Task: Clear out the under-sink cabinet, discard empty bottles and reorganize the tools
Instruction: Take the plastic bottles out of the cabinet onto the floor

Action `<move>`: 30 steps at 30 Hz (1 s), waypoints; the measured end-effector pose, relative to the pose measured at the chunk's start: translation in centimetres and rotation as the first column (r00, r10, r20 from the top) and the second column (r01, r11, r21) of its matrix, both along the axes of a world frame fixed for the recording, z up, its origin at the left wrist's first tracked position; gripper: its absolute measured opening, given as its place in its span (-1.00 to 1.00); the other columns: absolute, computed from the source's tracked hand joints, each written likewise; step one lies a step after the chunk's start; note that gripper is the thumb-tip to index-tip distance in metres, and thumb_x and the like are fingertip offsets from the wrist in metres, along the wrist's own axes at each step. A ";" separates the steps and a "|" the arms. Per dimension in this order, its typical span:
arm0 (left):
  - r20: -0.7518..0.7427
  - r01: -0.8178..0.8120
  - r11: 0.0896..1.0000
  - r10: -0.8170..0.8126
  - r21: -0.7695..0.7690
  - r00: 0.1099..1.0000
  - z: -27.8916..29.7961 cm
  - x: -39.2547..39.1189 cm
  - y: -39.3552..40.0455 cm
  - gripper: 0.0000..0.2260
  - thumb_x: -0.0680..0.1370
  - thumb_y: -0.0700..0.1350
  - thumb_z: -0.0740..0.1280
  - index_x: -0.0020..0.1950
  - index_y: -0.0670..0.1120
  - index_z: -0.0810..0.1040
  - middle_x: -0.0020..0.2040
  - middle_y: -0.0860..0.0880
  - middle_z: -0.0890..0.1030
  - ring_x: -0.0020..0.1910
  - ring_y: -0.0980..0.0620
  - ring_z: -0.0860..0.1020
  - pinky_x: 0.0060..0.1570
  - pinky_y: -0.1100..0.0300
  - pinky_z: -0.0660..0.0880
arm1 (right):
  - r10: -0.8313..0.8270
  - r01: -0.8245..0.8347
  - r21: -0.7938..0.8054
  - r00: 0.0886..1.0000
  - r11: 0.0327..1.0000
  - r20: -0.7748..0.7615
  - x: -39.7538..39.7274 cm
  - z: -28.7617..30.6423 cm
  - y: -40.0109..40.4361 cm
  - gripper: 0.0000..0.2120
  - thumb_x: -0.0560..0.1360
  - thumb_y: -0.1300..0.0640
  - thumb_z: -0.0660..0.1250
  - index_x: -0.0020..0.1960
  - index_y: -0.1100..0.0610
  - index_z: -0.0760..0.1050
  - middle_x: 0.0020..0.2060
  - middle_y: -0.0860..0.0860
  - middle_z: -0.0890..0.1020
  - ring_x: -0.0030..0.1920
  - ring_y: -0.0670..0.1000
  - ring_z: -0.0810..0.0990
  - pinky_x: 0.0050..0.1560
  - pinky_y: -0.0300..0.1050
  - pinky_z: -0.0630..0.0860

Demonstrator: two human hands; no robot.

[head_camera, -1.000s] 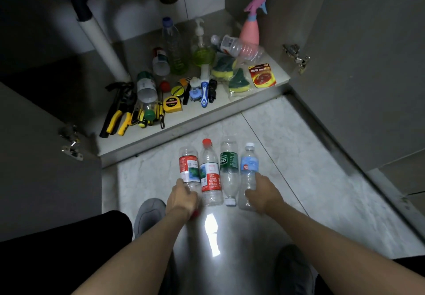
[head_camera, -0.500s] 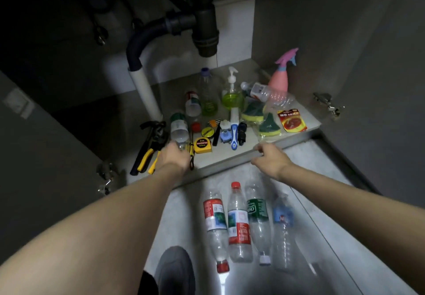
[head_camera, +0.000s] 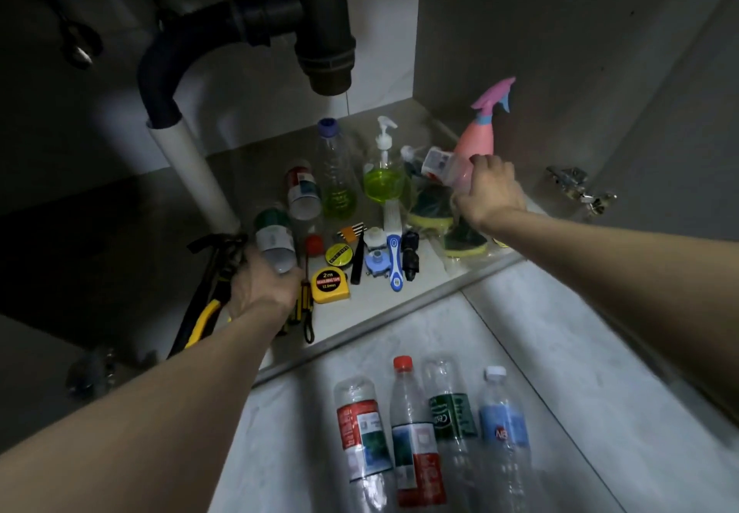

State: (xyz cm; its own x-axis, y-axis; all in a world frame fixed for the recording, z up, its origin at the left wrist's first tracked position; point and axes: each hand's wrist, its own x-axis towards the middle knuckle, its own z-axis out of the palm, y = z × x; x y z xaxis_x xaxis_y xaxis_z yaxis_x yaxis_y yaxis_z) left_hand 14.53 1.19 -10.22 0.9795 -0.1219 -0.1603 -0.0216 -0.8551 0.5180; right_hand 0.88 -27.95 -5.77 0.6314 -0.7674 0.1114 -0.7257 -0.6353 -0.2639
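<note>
My left hand [head_camera: 262,286] grips the base of a green-capped clear bottle [head_camera: 274,238] lying on the cabinet floor [head_camera: 432,268]. My right hand [head_camera: 488,188] grips a clear bottle with a white label [head_camera: 438,162] lying beside the pink spray bottle [head_camera: 480,132]. Another bottle with a red and green label [head_camera: 304,192] lies behind the left one. Several empty bottles lie side by side on the tiled floor: red-labelled [head_camera: 362,432], red-capped [head_camera: 416,440], green-labelled [head_camera: 452,416], blue-labelled [head_camera: 504,428]. Tools lie at the front: yellow pliers [head_camera: 202,320], tape measure [head_camera: 330,284], blue-handled tool [head_camera: 394,262].
A black drain trap [head_camera: 324,32] and white pipe [head_camera: 196,176] hang over the cabinet's left middle. A tall clear bottle [head_camera: 336,168] and a green soap pump bottle [head_camera: 384,168] stand at the back. Sponges [head_camera: 432,212] lie under my right wrist. A door hinge [head_camera: 580,188] juts at right.
Both hands left the bottles on the floor and reached into the cabinet. The left now grips the green-capped bottle, the right the white-labelled one. The camera moved closer to the cabinet.
</note>
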 end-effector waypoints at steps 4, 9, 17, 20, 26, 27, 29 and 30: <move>0.096 -0.117 0.977 0.136 -0.178 0.986 1.0 0.4 -0.5 -0.30 0.45 0.18 0.34 0.50 -0.02 0.18 0.36 -0.21 0.45 0.28 -0.32 0.46 0.17 -0.12 0.43 | -0.105 0.103 -0.039 0.992 0.994 -0.065 1.1 -1.6 -2.5 -0.38 0.51 0.07 0.40 0.47 0.19 0.24 0.38 0.20 0.37 0.37 0.24 0.32 0.31 0.14 0.38; 0.199 -0.042 0.959 0.101 -0.282 0.975 1.6 -1.1 0.3 -0.37 0.47 0.19 0.26 0.49 0.05 0.17 0.31 -0.18 0.49 0.21 -0.30 0.50 0.02 0.02 0.36 | -0.191 0.191 0.009 0.981 0.981 -0.016 -0.3 -3.1 -3.3 -0.43 0.46 0.17 0.44 0.40 0.25 0.32 0.34 0.26 0.41 0.34 0.29 0.36 0.28 0.19 0.41; 0.314 0.153 0.964 -0.079 -0.218 0.946 4.7 -5.9 1.6 -0.46 0.46 0.22 0.20 0.41 0.12 0.21 0.29 -0.10 0.51 0.13 -0.25 0.54 0.00 -0.03 0.44 | -0.156 0.109 0.156 0.929 0.982 0.335 -10.2 -2.8 0.8 -0.37 0.52 0.13 0.43 0.50 0.15 0.24 0.35 0.16 0.38 0.34 0.20 0.33 0.29 0.09 0.37; 0.421 0.371 0.918 -0.285 -0.137 0.861 5.2 -9.7 1.6 -0.43 0.51 0.16 0.23 0.49 0.13 0.15 0.35 -0.07 0.42 0.14 -0.22 0.54 0.03 -0.07 0.51 | -0.109 0.025 0.220 0.918 0.975 0.381 -16.1 -2.7 3.4 -0.44 0.52 -0.02 0.39 0.44 0.11 0.29 0.28 0.09 0.44 0.25 0.14 0.43 0.18 0.04 0.41; 0.307 0.846 0.495 -0.851 0.198 0.426 3.1 -16.3 -1.6 -0.33 0.56 0.22 0.14 0.60 0.06 -0.02 0.42 -0.02 0.30 0.14 0.01 0.49 -0.01 0.06 0.55 | -0.369 0.199 0.515 0.895 0.834 0.252 -27.0 -5.7 9.6 -0.50 0.35 -0.18 0.40 0.20 -0.08 0.33 0.10 -0.06 0.50 0.02 0.00 0.55 0.06 -0.04 0.51; 0.264 0.871 0.443 -0.884 0.213 0.385 2.3 -17.3 -2.5 -0.32 0.57 0.23 0.13 0.61 0.06 -0.05 0.46 -0.04 0.27 0.22 0.01 0.46 0.11 0.07 0.53 | -0.426 0.248 0.573 0.882 0.781 0.199 -28.7 -6.7 10.8 -0.54 0.34 -0.17 0.41 0.13 -0.10 0.32 0.07 -0.04 0.51 0.00 0.03 0.56 0.06 0.00 0.52; 0.185 0.897 0.380 -0.921 0.224 0.344 0.4 -19.1 -4.6 -0.31 0.58 0.21 0.16 0.61 0.03 -0.05 0.49 -0.06 0.23 0.33 -0.04 0.40 0.23 0.04 0.45 | -0.530 0.357 0.658 0.844 0.663 0.077 -31.7 -8.9 13.0 -0.56 0.30 -0.15 0.45 0.05 -0.06 0.34 0.01 0.00 0.54 -0.07 0.08 0.55 0.00 -0.01 0.52; 0.140 0.905 0.365 -0.930 0.219 0.341 -0.5 -20.0 -5.7 -0.31 0.58 0.17 0.19 0.61 0.00 -0.04 0.49 -0.07 0.23 0.34 -0.07 0.39 0.25 0.02 0.43 | -0.564 0.406 0.678 0.826 0.613 0.014 -33.0 -9.8 13.9 -0.55 0.29 -0.13 0.48 0.03 -0.01 0.36 -0.01 0.04 0.56 -0.09 0.10 0.55 -0.02 -0.02 0.51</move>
State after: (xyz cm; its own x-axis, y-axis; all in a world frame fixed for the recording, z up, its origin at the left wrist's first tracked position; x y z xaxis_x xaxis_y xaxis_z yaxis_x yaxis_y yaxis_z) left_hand -5.44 -4.55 -10.69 0.2647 -0.9633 -0.0444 -0.9130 -0.2652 0.3101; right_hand -32.11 -14.02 -15.61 0.1661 -0.8877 -0.4294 -0.7546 0.1659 -0.6349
